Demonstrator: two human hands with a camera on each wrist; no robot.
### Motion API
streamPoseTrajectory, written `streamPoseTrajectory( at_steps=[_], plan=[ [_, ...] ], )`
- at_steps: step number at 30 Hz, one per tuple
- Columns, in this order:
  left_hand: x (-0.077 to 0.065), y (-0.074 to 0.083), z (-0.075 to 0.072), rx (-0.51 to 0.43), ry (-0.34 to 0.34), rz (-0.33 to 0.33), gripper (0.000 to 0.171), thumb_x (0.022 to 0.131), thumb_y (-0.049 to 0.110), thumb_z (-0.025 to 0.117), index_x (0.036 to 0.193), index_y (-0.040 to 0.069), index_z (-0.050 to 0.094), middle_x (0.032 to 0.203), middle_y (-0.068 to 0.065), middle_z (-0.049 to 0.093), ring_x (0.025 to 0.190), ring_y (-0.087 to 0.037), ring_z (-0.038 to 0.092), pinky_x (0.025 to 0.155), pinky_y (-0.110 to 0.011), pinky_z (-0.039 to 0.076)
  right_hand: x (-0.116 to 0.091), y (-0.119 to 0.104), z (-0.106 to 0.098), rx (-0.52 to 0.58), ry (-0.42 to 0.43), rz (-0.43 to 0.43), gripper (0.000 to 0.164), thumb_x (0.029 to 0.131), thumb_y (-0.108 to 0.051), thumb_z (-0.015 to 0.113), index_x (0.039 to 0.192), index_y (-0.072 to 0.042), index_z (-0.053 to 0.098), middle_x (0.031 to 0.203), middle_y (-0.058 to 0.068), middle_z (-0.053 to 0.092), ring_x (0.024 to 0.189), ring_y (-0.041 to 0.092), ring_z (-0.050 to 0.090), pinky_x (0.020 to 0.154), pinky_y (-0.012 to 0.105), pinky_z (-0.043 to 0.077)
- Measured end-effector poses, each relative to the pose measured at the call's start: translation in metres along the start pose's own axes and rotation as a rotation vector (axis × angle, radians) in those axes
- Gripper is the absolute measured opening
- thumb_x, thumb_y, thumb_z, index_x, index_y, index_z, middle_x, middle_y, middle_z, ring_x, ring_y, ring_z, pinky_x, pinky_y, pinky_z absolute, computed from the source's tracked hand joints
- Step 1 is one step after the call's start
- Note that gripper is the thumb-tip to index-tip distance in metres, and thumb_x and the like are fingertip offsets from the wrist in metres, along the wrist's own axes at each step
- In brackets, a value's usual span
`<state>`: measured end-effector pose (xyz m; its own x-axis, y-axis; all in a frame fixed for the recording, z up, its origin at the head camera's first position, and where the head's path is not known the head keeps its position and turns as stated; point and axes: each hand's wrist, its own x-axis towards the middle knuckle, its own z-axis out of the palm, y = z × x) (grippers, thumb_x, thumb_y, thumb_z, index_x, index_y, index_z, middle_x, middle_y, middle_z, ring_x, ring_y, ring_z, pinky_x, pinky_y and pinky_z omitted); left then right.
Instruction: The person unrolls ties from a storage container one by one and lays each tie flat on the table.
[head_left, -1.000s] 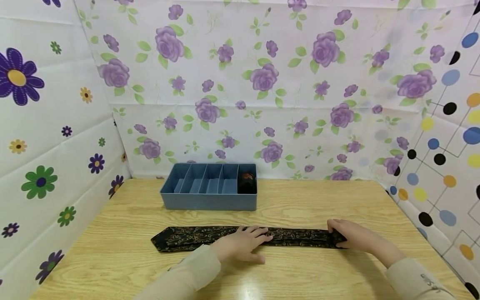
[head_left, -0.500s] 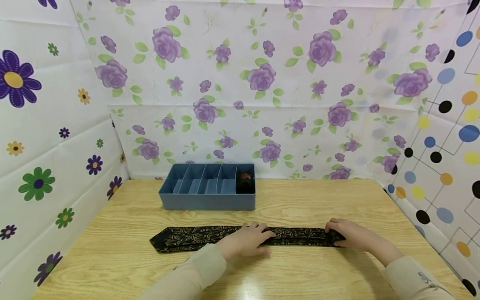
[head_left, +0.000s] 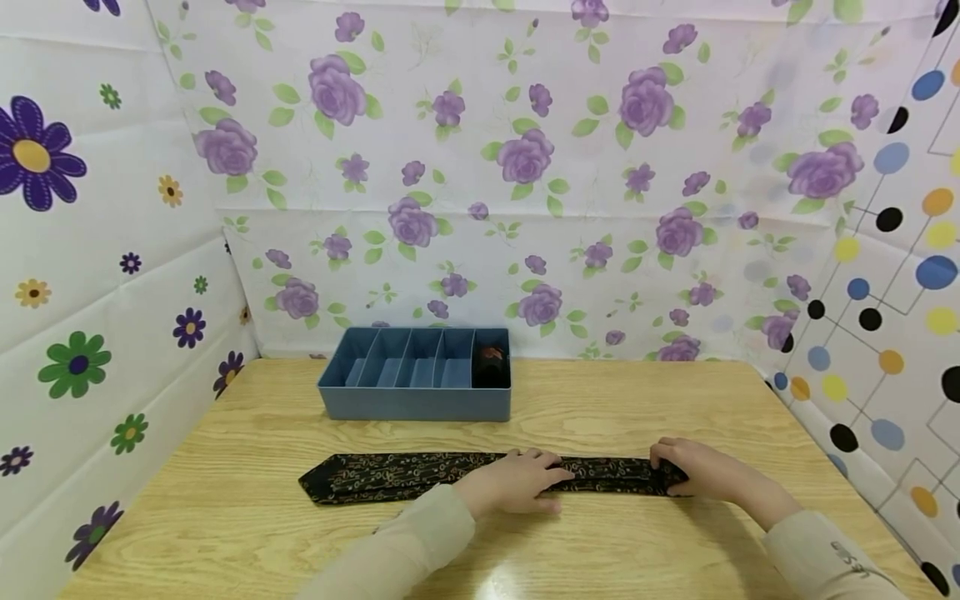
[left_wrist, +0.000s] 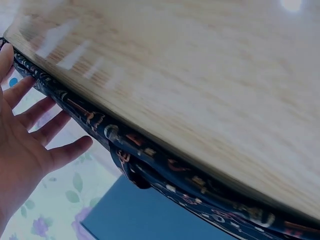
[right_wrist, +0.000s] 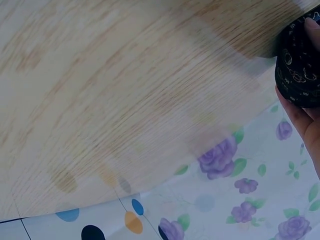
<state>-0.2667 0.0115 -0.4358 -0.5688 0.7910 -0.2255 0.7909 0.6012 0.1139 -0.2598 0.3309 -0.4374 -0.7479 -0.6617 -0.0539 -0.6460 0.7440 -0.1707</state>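
Note:
A black necktie (head_left: 405, 475) with a small gold and orange pattern lies stretched left to right across the table, its pointed wide end at the left. My left hand (head_left: 517, 482) rests on the tie right of its middle, fingers spread and nearly straight. In the left wrist view the fingers (left_wrist: 52, 127) touch the tie's edge, and a narrow loop (left_wrist: 125, 165) shows on its underside. At the right end my right hand (head_left: 701, 471) grips the folded or rolled end of the tie (right_wrist: 300, 70) between thumb and fingers.
A blue-grey organizer box (head_left: 420, 404) with several compartments stands behind the tie. Its rightmost compartment holds a dark rolled item (head_left: 491, 368) with an orange-red patch. Patterned cloth walls (head_left: 480, 275) close off the back and both sides of the wooden table (head_left: 247, 533).
My left hand has slid rightward along the tie, closer to the right hand. The right hand keeps its grip on the tie's right end, almost unmoved.

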Motion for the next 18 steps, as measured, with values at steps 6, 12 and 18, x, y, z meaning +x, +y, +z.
streamPoseTrajectory(
  at_steps=[6,12,18],
  plan=[
    [0.008,0.003,-0.001,0.042,0.005,0.02,0.059,0.094,0.05,0.046,0.148,0.03,0.031,0.154,0.001,0.029,0.141,-0.02,0.03,0.113,-0.043,0.033,0.0,-0.001,-0.001,0.035,-0.002,0.003,0.032,0.075,-0.02,0.079,0.092,-0.017,0.052,0.089,-0.009,0.05,0.076,0.005,0.05,0.061,0.027,0.045],
    [0.015,0.005,0.0,0.058,-0.011,0.046,0.059,0.094,0.047,0.047,0.149,0.033,0.028,0.156,0.003,0.025,0.143,-0.018,0.026,0.115,-0.039,0.03,0.0,0.0,-0.001,0.027,0.022,-0.014,0.037,0.075,-0.014,0.078,0.082,-0.016,0.042,0.079,-0.01,0.038,0.069,0.002,0.034,0.058,0.023,0.029],
    [0.019,0.006,0.003,0.055,-0.023,0.058,0.055,0.097,0.043,0.045,0.148,0.037,0.026,0.158,0.005,0.019,0.145,-0.016,0.021,0.116,-0.038,0.027,-0.001,0.001,-0.001,0.02,0.019,-0.015,0.035,0.076,-0.013,0.078,0.082,-0.016,0.043,0.079,-0.01,0.039,0.07,0.001,0.034,0.058,0.023,0.03]
  ],
)
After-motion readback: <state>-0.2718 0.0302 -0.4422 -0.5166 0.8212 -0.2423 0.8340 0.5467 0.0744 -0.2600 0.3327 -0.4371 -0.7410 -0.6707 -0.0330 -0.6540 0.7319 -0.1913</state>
